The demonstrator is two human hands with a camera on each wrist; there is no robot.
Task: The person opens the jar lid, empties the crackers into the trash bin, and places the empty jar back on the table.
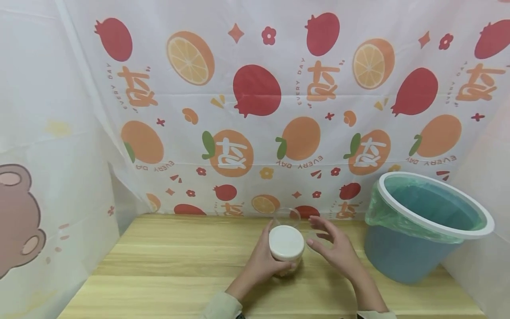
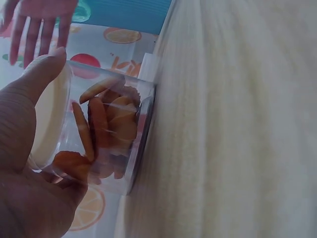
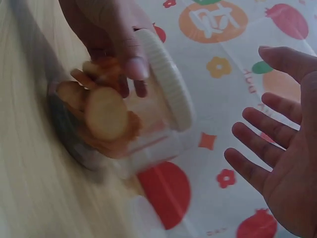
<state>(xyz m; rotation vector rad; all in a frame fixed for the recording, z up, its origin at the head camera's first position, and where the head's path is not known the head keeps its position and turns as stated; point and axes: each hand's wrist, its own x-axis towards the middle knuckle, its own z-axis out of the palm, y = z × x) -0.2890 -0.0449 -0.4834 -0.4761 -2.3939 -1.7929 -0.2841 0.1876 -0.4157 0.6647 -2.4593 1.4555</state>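
Note:
A clear plastic jar (image 2: 110, 129) with a white screw lid (image 1: 286, 242) stands on the wooden table, with round, flat, orange-brown slices (image 3: 106, 114) inside. My left hand (image 1: 268, 256) grips the jar from its left side, the thumb near the lid in the left wrist view. To the right of the jar is my right hand (image 1: 336, 250), its fingers spread and nothing in its palm (image 3: 292, 163). Just behind the jar shows the round rim of another clear container (image 1: 287, 213). The right wrist view is blurred around the jar.
A blue bin (image 1: 406, 252) with a white rim and a green bag liner stands at the right of the table (image 1: 171, 261). A white cloth (image 1: 342, 26) printed with fruit hangs along the back, and a pale sheet with a bear print covers the left side.

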